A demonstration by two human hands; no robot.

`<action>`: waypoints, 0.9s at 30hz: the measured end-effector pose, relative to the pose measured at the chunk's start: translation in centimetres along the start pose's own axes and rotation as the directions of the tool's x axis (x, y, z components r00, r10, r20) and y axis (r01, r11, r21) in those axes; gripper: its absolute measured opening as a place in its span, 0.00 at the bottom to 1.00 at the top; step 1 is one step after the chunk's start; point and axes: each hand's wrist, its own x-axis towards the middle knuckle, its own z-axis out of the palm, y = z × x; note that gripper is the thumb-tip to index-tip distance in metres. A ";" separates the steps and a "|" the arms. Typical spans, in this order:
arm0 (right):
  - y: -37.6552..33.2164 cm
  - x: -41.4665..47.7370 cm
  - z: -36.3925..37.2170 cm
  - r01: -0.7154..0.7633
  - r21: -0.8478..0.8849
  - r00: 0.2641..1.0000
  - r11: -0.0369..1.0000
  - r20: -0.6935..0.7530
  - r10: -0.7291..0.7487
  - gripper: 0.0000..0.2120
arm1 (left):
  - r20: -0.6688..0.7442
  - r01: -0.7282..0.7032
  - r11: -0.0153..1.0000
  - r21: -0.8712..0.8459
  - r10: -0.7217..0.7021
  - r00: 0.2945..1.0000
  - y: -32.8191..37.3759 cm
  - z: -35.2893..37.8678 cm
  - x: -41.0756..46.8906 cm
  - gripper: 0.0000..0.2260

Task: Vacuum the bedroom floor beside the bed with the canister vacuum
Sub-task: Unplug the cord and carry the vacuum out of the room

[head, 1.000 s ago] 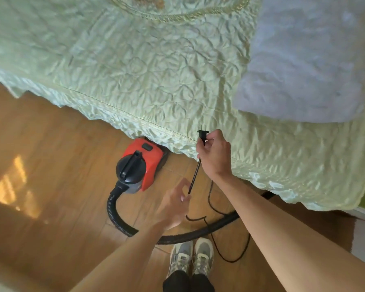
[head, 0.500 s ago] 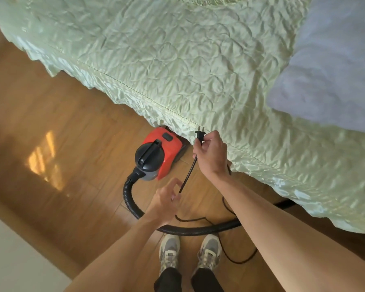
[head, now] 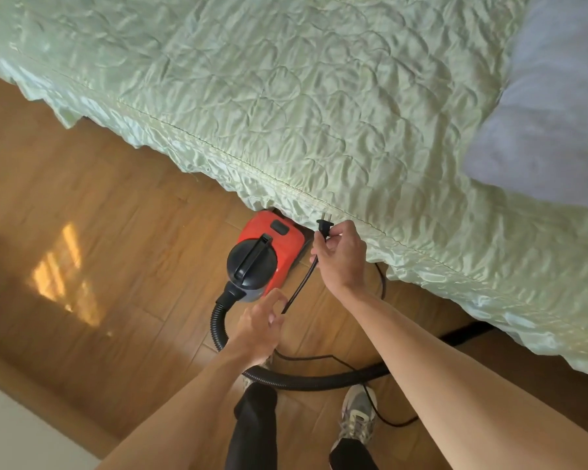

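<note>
The left hand (head: 258, 329) and right hand (head: 342, 262) are bare, and so are both forearms (head: 455, 368) all the way to the near edge. Black close-fitting trousers (head: 255, 429) cover the legs. The right trainer (head: 357, 418) is mottled grey and white with pale laces.

Head view, steeply down onto floor (head: 116, 215)

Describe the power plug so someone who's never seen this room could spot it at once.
Follow the hanging edge of the pale green bedspread to the red and black canister vacuum on the wood floor. Just right of it, the right hand pinches a small black plug, prongs pointing up at the bed. Unlike the thick ribbed hose nearby, it ends a thin smooth cord.
</note>
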 end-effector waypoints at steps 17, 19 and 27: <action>-8.4 3.7 14.1 0.043 -0.182 0.986 0.982 0.168 -0.012 0.09 | 0.043 0.067 0.953 -0.294 -0.056 0.997 -8.6 -8.3 2.4 0.10; -9.7 3.9 15.8 0.075 -0.201 0.973 0.977 0.228 -0.027 0.08 | 0.022 0.096 0.938 -0.332 -0.094 0.995 -9.3 -9.0 2.1 0.10; -12.4 4.2 20.9 0.278 -0.260 0.869 0.925 0.478 -0.127 0.11 | -0.084 0.120 0.855 -0.505 -0.187 0.979 -10.5 -10.1 1.0 0.06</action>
